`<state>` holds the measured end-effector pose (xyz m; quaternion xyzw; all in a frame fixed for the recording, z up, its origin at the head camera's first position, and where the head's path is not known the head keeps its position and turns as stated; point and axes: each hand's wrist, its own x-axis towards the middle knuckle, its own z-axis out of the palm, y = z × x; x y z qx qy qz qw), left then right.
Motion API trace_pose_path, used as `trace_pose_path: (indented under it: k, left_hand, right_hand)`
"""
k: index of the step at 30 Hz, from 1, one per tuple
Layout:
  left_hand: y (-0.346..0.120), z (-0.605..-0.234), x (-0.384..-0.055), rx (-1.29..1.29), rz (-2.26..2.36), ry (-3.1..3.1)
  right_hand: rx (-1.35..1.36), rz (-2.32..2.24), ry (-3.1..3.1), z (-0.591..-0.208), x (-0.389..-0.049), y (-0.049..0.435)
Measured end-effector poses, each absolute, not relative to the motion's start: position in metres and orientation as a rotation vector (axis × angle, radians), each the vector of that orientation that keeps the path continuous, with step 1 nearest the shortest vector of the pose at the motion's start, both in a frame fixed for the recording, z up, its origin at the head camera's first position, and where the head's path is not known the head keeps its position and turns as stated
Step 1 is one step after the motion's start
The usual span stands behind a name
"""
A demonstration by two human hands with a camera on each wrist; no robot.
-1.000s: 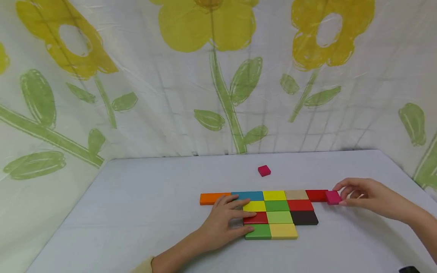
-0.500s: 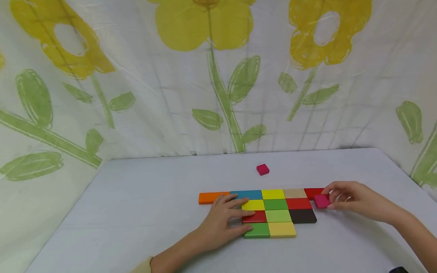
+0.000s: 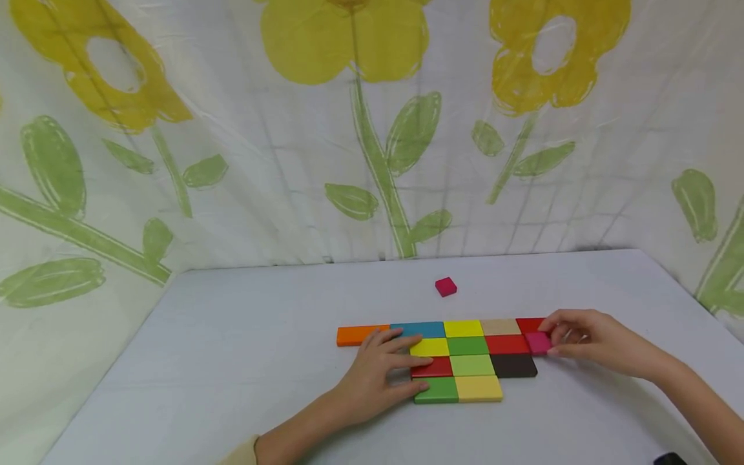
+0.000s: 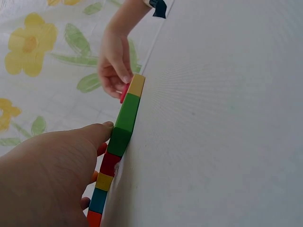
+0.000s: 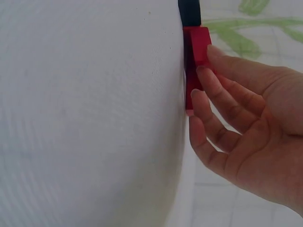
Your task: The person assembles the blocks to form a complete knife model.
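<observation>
In the head view my right hand (image 3: 599, 342) pinches a small pink square block (image 3: 537, 344) between thumb and fingers. The block is at the right end of the second row, against a red block (image 3: 504, 344). In the right wrist view the pink block (image 5: 200, 45) is tilted and overlaps the red ones. My left hand (image 3: 378, 371) lies with fingers spread over the left ends of the rows. Its fingertips touch a yellow block (image 3: 429, 349), a red block (image 3: 430, 368) and a green block (image 3: 436, 391). In the left wrist view its thumb meets the green block (image 4: 123, 127).
Flat coloured blocks form four-stepped rows, with an orange block (image 3: 357, 336) at the far left and a dark brown block (image 3: 514, 366) at right. A second pink block (image 3: 445, 287) lies alone behind them on the white table (image 3: 244, 361). A flowered cloth (image 3: 279, 161) hangs behind.
My right hand has moved left and slightly nearer with the pink block, from the right end of the back row to the end of the second row. My left hand stays put.
</observation>
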<state>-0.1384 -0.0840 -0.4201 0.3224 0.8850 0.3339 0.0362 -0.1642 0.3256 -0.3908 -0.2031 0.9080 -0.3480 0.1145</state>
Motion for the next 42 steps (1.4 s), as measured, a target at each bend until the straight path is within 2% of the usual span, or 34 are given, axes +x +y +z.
trace_pose_path:
  k: [42]
  left_hand:
    - [-0.0849, -0.4215, -0.1394, 0.994, 1.028, 2.713]
  right_hand:
    - [-0.593, -1.013, 2.670, -0.3880, -0.1642, 0.3289]
